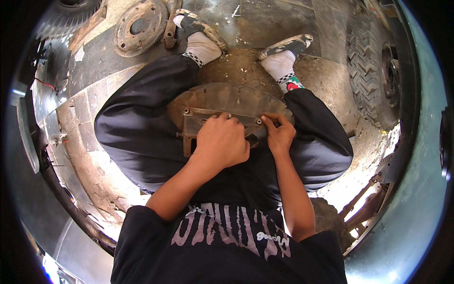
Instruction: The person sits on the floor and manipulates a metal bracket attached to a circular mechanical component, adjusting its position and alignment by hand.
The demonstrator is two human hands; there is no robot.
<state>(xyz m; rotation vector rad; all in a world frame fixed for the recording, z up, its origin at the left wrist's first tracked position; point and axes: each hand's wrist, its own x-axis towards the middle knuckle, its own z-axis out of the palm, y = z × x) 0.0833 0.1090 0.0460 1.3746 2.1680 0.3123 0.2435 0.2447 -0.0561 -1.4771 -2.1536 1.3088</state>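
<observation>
Nearest the camera is a black cotton T-shirt point(222, 272) with large pale, ragged lettering across its chest, worn by a person sitting low with knees spread in loose dark trousers point(137, 128). Between the legs stands a large, dusty brown disc with a rounded rim point(236, 92), and against its near face lies a long, brown, worn metal bracket point(190, 124) with a straight upper edge. One small round metal bolt point(186, 111) sits at the bracket's left end, and a second, pale-ringed bolt point(259, 121) sits near its right end.

The left hand point(221, 139) lies over the middle of the bracket, back upward, its fingers bent across the upper edge; their undersides are hidden, so I cannot tell whether they grip the metal or only press on it. The right hand point(280, 135) is at the bracket's right end, thumb and forefinger bent close together just beside the pale-ringed bolt; whether they pinch anything is unclear.

Beyond, two feet in white socks with checked bands point(205, 47) and dark patterned sandals point(286, 46) rest on the grimy tiled floor point(279, 19). A rusty round steel wheel disc point(158, 26) lies at the upper left, beside a narrow brown metal bar point(170, 35). At the right stands a black tyre with chunky, zigzag tread point(364, 75).
</observation>
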